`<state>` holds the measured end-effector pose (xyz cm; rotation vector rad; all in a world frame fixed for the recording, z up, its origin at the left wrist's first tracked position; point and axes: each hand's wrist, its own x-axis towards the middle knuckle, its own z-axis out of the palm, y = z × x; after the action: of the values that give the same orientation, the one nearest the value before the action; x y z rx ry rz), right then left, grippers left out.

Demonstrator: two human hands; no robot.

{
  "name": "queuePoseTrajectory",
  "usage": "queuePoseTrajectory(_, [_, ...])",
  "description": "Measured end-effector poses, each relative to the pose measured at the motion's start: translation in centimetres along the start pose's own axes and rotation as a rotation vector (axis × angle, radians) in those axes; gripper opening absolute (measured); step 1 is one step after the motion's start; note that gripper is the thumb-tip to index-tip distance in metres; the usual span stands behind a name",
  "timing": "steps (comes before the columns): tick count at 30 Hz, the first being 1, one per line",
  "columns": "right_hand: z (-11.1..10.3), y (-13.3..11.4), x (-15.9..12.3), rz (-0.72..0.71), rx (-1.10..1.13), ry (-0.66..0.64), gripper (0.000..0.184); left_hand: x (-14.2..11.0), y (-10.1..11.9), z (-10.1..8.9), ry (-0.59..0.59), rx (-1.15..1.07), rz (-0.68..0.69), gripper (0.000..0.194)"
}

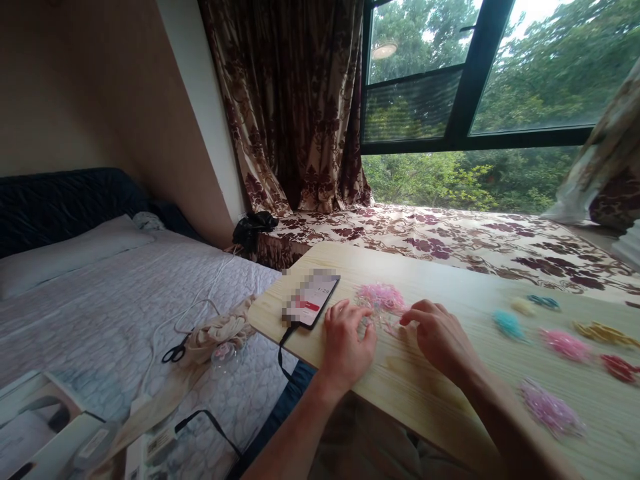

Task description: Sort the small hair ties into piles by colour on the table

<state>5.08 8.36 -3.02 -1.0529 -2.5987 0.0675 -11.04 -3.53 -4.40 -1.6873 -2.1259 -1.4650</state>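
A loose heap of small pink bands, like hair elastics (381,297), lies on the pale wooden table (425,273), with thinner, clearer bits spread in front of it. My left hand (350,337) rests palm down left of these bits, its fingers apart and thumb toward them. From the right, my right hand (443,337) reaches in, index finger stretched to the edge of the bits and the other fingers bent; its thumb is mostly hidden. No held item shows in either hand. Just left of my left hand lies a phone (317,300), lit and plugged into a black cable.
Further right sit small piles: teal (509,325), pink (565,345), purple (550,407), yellow (605,333), red (620,368) and blue (543,302). A bed (125,313) at left holds scissors (175,352), cloth and an open white box (45,427). Behind is a window seat (430,233).
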Motion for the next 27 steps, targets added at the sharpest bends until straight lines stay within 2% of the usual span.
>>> queuePoseTrajectory(17, [0.29, -0.64, 0.45, -0.049, 0.019, 0.024, 0.023, 0.01, -0.01, 0.03, -0.005, 0.001, 0.005, 0.023])
queuePoseTrajectory(27, [-0.06, -0.53, 0.11, -0.076, 0.081, 0.074, 0.01, 0.04, 0.05, -0.06, -0.005, -0.003, 0.004, 0.023])
